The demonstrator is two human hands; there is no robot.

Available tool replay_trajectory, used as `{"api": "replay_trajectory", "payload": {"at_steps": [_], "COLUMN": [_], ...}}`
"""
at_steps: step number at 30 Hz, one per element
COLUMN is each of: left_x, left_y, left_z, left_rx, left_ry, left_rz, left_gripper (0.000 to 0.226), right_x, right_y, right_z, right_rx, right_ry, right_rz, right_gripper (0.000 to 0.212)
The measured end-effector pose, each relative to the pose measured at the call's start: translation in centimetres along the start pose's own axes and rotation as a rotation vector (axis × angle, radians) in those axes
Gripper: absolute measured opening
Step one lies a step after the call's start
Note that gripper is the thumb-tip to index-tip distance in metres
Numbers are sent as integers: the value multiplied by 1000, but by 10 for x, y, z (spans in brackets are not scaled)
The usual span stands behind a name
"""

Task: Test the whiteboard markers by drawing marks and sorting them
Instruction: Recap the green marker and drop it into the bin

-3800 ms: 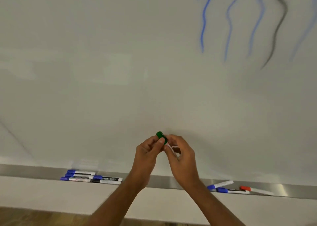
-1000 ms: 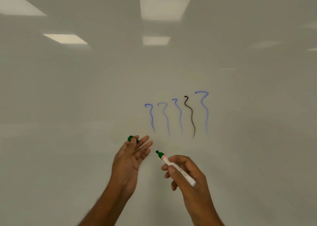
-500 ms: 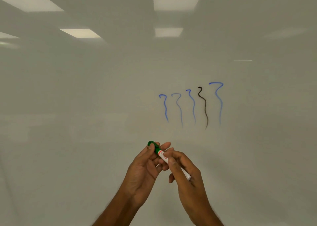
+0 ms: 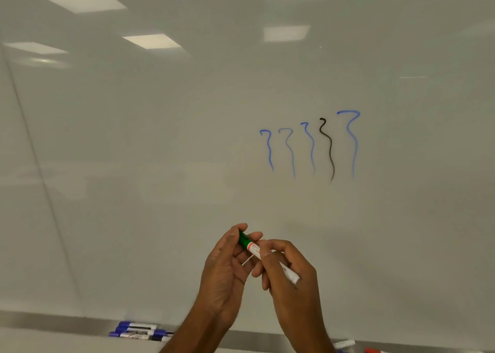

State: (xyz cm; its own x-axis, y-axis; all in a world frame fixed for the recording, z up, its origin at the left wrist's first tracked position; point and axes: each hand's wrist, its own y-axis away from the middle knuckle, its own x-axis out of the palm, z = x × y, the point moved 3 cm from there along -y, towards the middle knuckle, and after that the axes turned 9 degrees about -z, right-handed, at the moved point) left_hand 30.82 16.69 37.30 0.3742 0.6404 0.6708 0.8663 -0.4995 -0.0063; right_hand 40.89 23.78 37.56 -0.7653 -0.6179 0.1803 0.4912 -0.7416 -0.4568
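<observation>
The green marker (image 4: 253,248) spans both hands before the whiteboard (image 4: 134,165): right hand (image 4: 290,283) curled round its white barrel, left hand (image 4: 223,272) pinching its green capped end.

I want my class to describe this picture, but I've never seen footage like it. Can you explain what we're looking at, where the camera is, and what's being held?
There is no machine here. A person wears a camera on the head, so you see their own two hands as they see them. They face a whiteboard bearing four blue wavy marks and one black mark. The left hand pinches the green cap end of a green marker, and the right hand holds its white barrel. Below, on the tray, lie blue-capped markers.
</observation>
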Motion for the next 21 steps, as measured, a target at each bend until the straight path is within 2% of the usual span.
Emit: {"api": "replay_trajectory", "payload": {"at_steps": [7,14,21], "left_x": [-47,-132,-256], "left_y": [34,58,88], "left_z": [2,-28,-65], "left_rx": [-108,-137,-248], "left_ry": [131,109,16], "left_rz": [-146,-222,-148], "left_gripper": [23,25,31], "right_x": [30,95,168], "right_y": [45,115,213], "right_z": [-19,-31,-52], "right_rx": [20,38,216], "right_ry": [120,149,92], "right_rz": [18,24,57], "right_gripper": [10,9,8]}}
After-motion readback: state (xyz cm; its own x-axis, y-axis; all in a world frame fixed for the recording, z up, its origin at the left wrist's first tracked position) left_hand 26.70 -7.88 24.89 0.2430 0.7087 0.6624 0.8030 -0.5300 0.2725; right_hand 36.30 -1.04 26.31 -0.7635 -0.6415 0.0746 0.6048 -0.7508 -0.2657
